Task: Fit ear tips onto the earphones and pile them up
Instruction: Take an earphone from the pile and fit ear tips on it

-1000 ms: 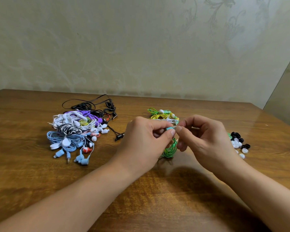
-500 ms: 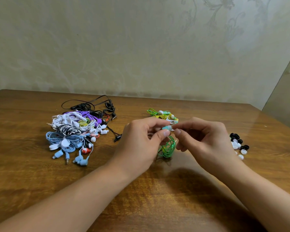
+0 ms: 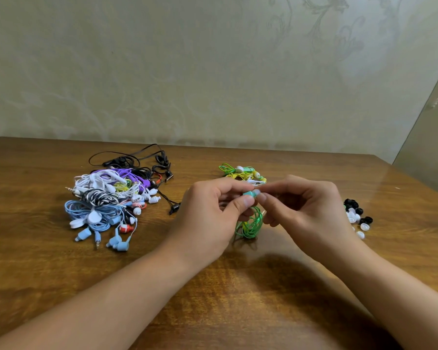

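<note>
Left hand (image 3: 208, 218) fingers pinch teal earbud on coiled green cable (image 3: 250, 223), held above brown wooden counter (image 3: 238, 311). Right hand (image 3: 306, 213) fingers pinch at earbud nozzle; ear tip there probably, hidden. Loose black and white silicone ear tips (image 3: 357, 215) right, partly behind wrist. Multicoloured earphone pile (image 3: 111, 200) left; yellow-green earphone bundle (image 3: 243, 173) behind hands.

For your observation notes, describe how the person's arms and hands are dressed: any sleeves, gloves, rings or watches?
Both forearms are bare up to the picture's edge, with no sleeves showing. The left hand and right hand wear no gloves, and no rings, watch or bracelet can be seen.
</note>
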